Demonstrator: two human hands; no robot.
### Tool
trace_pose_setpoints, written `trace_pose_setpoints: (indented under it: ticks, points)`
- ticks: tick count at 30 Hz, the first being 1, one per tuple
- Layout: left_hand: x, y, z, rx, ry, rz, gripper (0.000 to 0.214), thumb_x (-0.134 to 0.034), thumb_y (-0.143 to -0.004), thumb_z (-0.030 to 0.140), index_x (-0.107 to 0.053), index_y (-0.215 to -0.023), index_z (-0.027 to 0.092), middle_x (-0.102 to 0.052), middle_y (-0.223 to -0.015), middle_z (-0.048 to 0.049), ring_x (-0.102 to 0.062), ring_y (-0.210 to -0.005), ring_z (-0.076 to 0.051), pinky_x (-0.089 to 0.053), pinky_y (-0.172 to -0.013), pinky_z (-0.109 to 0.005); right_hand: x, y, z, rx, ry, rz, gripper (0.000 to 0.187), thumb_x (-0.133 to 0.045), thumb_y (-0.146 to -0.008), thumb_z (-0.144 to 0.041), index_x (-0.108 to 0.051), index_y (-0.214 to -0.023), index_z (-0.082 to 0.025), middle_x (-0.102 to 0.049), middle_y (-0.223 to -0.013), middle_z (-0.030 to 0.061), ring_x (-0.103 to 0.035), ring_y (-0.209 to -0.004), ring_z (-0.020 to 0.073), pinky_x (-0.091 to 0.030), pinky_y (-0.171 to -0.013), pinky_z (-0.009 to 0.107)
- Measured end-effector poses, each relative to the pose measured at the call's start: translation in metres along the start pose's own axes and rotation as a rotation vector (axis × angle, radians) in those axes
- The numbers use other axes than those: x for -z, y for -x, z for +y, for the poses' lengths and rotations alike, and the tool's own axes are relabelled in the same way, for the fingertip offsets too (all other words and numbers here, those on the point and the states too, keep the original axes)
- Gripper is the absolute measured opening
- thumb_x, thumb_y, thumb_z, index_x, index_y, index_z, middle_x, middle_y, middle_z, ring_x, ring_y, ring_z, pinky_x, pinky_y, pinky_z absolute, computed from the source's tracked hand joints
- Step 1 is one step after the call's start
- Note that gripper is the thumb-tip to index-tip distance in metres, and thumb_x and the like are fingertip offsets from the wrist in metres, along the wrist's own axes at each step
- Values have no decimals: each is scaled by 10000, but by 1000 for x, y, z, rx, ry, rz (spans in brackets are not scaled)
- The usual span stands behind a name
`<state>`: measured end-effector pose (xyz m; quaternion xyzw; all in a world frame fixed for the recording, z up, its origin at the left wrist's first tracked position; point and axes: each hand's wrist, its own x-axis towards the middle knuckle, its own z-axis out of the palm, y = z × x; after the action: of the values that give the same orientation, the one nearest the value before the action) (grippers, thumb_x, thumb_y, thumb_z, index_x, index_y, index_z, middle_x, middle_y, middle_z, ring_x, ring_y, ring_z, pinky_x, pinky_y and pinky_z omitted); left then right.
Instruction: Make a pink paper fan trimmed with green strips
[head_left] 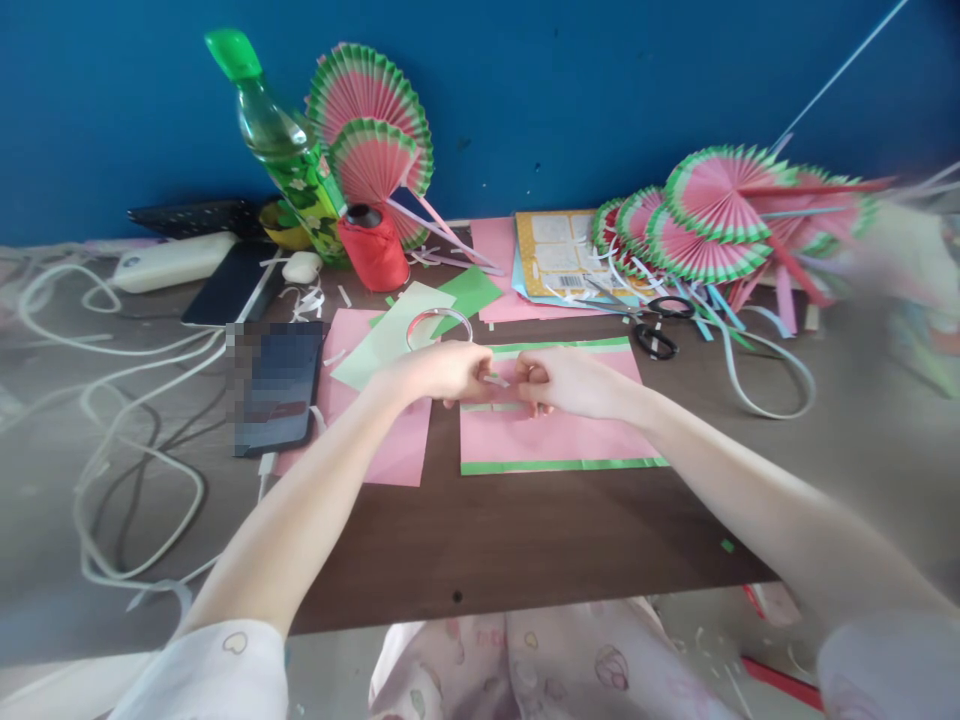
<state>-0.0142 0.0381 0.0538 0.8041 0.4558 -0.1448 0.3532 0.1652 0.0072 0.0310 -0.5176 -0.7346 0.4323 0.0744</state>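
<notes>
Both hands meet above a pink paper sheet with green strips along its long edges [555, 442]. My left hand [459, 370] is closed in a pinch, and a small pale strip [496, 380] sticks out from its fingertips toward the other hand. Close beside it, my right hand [562, 380] has its thumb and fingers pressed together; what they pinch is too small to make out. Just behind my left hand lies a ring-shaped roll of tape [410, 328], resting partly on a pale green paper [375, 350]. Another pink sheet [397, 455] lies under my left forearm.
Along the blue wall stand a green-capped bottle [289, 160], a red thread spool [375, 252] and pleated paper fans [375, 100]. More fans [712, 215] lie at right, near black-handled scissors [656, 340]. A phone [281, 385] and white cables [94, 480] occupy the left.
</notes>
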Motion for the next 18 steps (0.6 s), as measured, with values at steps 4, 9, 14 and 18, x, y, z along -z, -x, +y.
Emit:
trace_pose_setpoints:
  ticks: [4,9,14,18]
  points:
    - [0,-1,-1,9,4,1,267,-513,-737,444,-458,-829,199,-573,-729,17,-515,-479,-93,-349,-502,-239,1,-1,0,-23,-38,-22,69,-503,-776,-229,-489,-719,-193,-637,-577,-10,-590,-525,117,-409,-525,220]
    - [1,0,2,26,9,1,301,-500,-747,484,-457,-839,202,-580,-757,7,-535,-503,-106,-363,-521,-247,2,-1,-1,-33,-87,-45,53,-485,-790,-195,-499,-740,-188,-658,-618,0,-615,-556,116,-424,-529,210]
    - [1,1,5,36,-14,5,312,-516,-727,492,-456,-823,201,-577,-749,8,-527,-493,-108,-377,-535,-254,2,-1,-2,-34,-27,-25,99,-502,-796,-225,-480,-707,-187,-652,-600,-4,-593,-513,106,-416,-523,211]
    - [-1,1,5,27,-31,29,348,-532,-707,524,-438,-791,200,-583,-761,7,-515,-475,-95,-370,-523,-245,2,-2,0,-14,-61,-29,104,-512,-802,-246,-486,-722,-184,-650,-621,9,-616,-558,120,-431,-512,208]
